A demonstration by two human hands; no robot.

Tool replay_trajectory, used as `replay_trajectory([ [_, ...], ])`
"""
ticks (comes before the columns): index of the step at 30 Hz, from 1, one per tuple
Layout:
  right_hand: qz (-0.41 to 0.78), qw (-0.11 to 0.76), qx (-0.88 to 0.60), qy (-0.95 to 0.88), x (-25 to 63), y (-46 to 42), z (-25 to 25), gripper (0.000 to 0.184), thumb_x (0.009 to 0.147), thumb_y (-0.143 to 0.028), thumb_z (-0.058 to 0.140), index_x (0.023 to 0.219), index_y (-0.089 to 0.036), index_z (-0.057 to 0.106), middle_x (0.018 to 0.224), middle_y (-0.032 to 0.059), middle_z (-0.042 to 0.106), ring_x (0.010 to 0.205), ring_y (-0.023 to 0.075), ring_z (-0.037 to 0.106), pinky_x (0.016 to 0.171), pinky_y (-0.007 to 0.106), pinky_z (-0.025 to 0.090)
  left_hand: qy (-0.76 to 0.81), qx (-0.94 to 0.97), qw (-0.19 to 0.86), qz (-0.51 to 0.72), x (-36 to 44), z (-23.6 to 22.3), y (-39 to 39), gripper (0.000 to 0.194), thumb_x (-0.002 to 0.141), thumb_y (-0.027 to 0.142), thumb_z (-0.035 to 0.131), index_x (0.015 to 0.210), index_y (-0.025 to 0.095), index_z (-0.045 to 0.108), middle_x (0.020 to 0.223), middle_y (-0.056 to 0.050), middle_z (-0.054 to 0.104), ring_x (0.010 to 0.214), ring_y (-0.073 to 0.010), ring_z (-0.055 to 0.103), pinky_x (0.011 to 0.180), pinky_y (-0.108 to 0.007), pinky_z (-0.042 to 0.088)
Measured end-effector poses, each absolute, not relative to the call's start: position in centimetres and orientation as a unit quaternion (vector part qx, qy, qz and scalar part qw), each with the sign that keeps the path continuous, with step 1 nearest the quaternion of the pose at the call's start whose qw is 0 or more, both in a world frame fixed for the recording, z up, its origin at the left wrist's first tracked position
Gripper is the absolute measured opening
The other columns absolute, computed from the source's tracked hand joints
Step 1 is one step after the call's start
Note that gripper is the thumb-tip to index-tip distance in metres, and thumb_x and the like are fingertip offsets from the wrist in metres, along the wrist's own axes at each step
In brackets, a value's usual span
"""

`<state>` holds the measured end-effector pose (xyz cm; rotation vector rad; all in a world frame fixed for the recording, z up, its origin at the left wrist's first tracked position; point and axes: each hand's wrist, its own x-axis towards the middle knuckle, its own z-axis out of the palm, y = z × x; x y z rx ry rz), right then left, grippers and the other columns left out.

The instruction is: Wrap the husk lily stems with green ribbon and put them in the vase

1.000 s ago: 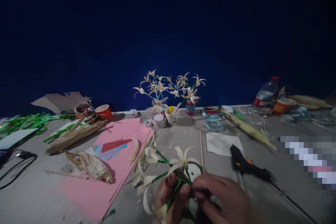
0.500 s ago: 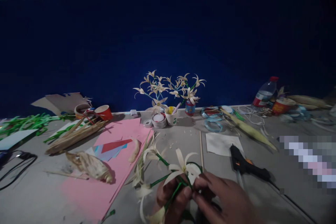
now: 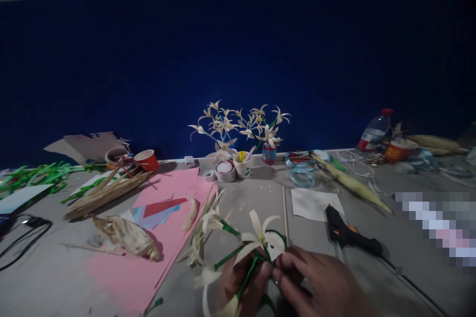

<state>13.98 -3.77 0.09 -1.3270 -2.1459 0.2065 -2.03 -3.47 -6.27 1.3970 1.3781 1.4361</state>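
In the head view, a handmade spray of cream husk-like flowers point(image 3: 256, 242) with green-wrapped stems point(image 3: 227, 256) stands just above the table's near side. My left hand point(image 3: 241, 277) is closed around the stems below the front flower. My right hand point(image 3: 316, 277) is pinched close beside it, thumb and fingertips meeting at the same stems under the petals. Its fingertips partly hide what they grip, perhaps a stem or a strip of green wrapping. One more bloom point(image 3: 211, 219) sticks out to the left, and a pale petal hangs near the bottom edge.
A black glue gun point(image 3: 349, 235) with its cord lies right, near a white paper sheet point(image 3: 316, 204). Pink paper point(image 3: 148, 257) and dried husks point(image 3: 128, 235) lie left. Finished flowers point(image 3: 226, 124), cups point(image 3: 243, 164) and a plastic bottle point(image 3: 375, 131) stand along the back.
Almost nothing differs. The fingers of both hands shift slightly at the stems, and the lower left flower moves a little.
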Motion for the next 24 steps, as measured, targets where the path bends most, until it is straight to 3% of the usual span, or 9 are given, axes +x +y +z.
replay_trajectory([
  [3,0.055,0.301,-0.512,-0.803,13.9,-3.6,-0.1,0.007,0.081,-0.02,0.06,0.08,-0.026,0.063,0.07,-0.0024,0.075,0.059,0.0182,0.071,0.055,0.024,0.052,0.536,0.527,0.376,0.542,-2.3,-6.6,-3.6,0.034,0.077,0.055,0.065,0.077,0.023,0.074,0.069,-0.007,0.072,0.064,-0.0244,0.066,0.057,-0.031,0.054],
  [8,0.024,0.29,-0.502,-0.815,14.0,-3.6,0.1,0.011,0.079,-0.017,0.058,0.081,-0.026,0.064,0.067,-0.0019,0.075,0.057,0.0184,0.071,0.055,0.024,0.051,0.517,0.549,0.365,0.546,-1.9,-5.0,-3.9,0.038,0.08,0.055,0.06,0.082,0.021,0.076,0.079,-0.01,0.074,0.078,-0.0287,0.068,0.076,-0.037,0.055],
  [15,0.038,0.295,-0.502,-0.812,14.0,-3.5,0.3,0.015,0.073,-0.012,0.06,0.078,-0.025,0.061,0.062,-0.0057,0.071,0.055,0.0161,0.069,0.052,0.024,0.044,0.523,0.545,0.326,0.569,-1.3,-3.3,-3.6,0.044,0.076,0.064,0.06,0.071,0.023,0.076,0.073,-0.008,0.072,0.072,-0.0255,0.066,0.071,-0.033,0.055],
  [21,0.063,0.314,-0.496,-0.807,14.1,-3.4,0.3,0.01,0.078,-0.016,0.062,0.078,-0.025,0.06,0.063,-0.0071,0.07,0.057,0.0142,0.068,0.055,0.023,0.043,0.549,0.491,0.399,0.547,-1.1,-4.5,-3.8,0.05,0.072,0.071,0.058,0.072,0.024,0.075,0.056,-0.003,0.067,0.05,-0.0192,0.06,0.051,-0.027,0.055],
  [24,0.09,0.313,-0.497,-0.804,14.2,-3.2,0.6,0.009,0.08,-0.017,0.061,0.077,-0.025,0.06,0.064,-0.0072,0.07,0.058,0.0135,0.067,0.055,0.022,0.043,0.55,0.506,0.365,0.555,-1.1,-4.5,-3.6,0.052,0.074,0.072,0.055,0.074,0.024,0.076,0.064,-0.006,0.072,0.058,-0.0218,0.066,0.059,-0.028,0.058],
])
